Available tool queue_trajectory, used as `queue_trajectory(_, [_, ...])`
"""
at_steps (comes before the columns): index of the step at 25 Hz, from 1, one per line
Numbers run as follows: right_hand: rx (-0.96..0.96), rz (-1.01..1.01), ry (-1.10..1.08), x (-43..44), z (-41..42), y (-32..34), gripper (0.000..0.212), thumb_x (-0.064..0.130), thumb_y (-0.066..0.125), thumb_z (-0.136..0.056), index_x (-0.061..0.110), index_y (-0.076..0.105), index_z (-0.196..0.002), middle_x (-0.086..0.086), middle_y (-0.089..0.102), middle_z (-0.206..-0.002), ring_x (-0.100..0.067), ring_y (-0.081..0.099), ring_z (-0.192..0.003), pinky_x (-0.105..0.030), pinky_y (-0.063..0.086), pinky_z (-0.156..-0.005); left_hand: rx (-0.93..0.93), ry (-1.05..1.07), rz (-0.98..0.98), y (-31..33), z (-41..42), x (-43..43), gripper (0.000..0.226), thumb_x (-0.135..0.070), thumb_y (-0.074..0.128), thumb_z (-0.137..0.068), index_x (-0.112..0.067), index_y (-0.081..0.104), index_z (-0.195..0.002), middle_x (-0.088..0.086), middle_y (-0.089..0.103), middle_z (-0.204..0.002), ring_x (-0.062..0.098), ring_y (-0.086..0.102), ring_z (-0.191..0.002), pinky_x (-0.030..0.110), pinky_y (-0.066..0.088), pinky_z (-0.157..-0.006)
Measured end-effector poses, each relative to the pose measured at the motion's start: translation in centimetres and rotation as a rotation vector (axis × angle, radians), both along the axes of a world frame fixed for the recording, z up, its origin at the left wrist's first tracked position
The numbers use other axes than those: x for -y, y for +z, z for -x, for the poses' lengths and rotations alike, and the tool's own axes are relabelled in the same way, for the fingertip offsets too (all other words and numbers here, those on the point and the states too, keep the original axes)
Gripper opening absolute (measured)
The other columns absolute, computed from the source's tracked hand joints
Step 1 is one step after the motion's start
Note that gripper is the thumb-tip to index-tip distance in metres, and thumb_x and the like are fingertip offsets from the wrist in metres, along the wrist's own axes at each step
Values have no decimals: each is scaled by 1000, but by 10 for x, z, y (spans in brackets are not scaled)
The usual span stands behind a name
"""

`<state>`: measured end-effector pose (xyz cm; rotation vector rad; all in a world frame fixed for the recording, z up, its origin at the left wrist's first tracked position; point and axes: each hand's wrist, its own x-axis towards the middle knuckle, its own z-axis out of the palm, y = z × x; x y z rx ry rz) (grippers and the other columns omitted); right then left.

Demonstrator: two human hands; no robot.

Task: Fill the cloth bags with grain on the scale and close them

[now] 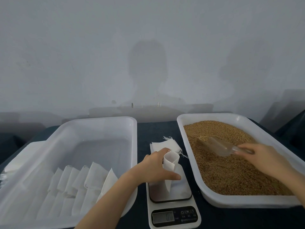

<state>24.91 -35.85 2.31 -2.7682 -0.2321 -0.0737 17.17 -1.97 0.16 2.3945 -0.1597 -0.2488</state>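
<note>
Left hand (156,166): I find the fingers (162,152) curled over the top edge of a white cloth bag (170,164), with the thumb stretched across its front lower down, so the bag is gripped and its mouth is held open and upward. The bag stands upright with its base on the platform of the scale (181,192). The scale sits on the dark table cover (156,129) between the two trays. Its display is lit, but I cannot read the figure. Right hand (262,156): the fingertips (244,148) pinch the handle of a clear plastic scoop (219,147). The scoop's bowl lies low in the grain (231,171) and carries some of it. The grain fills the right tray (188,154), a white plastic tub just beside the scale. A small stack of flat spare bags (165,145), loose threads showing at its edges, lies on the table cover directly behind the scale. The left tray (99,129), also white, holds a row of white bags (82,179) overlapping one another along its near side; I cannot tell whether these are filled. A pale wall stands behind the table.
</note>
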Motion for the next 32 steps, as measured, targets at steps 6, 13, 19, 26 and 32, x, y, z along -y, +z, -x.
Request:
queue_trajectory(6, [-45, -113, 50, 12, 13, 17, 31, 58, 52, -68, 51, 56, -98, 18, 64, -99, -5, 62, -79, -21, 44, -64, 8, -5, 43, -1, 0, 0, 78, -53, 77, -68, -40, 35, -132, -9, 51, -123, 21, 51, -112, 46, 48, -97])
queue_trajectory(13, [-29, -83, 26, 15, 22, 19, 26, 47, 62, -78, 51, 58, -103, 16, 67, -102, -17, 68, -80, -28, 51, -66, 5, -14, 45, 1, 1, 0, 76, -50, 78, -69, -39, 35, -131, -9, 51, -121, 20, 52, -109, 44, 50, -96])
queue_trajectory(19, [19, -121, 99, 4, 30, 37, 31, 36, 66, -78, 56, 53, -97, 16, 65, -108, -5, 61, -83, -27, 50, -74, -13, -21, -17, 1, 1, 1, 81, -56, 76, -68, -40, 31, -132, -8, 49, -124, 21, 50, -112, 46, 48, -97])
queue_trajectory(26, [144, -76, 335, -44, 44, 72, 37, 26, 68, -77, 55, 55, -97, 29, 66, -90, 10, 61, -85, -15, 46, -77, 6, -22, -7, 0, 1, 0, 83, -60, 75, -64, -40, 32, -132, -8, 49, -124, 20, 50, -111, 46, 48, -97])
queue_trajectory(32, [228, 58, 396, -67, 47, 83, 33, 52, 49, -76, 50, 59, -107, 29, 62, -91, 8, 55, -89, -39, 38, -100, 40, 15, -11, -2, 0, 0, 82, -65, 73, -58, -42, 36, -127, -7, 45, -122, 18, 47, -110, 44, 48, -96])
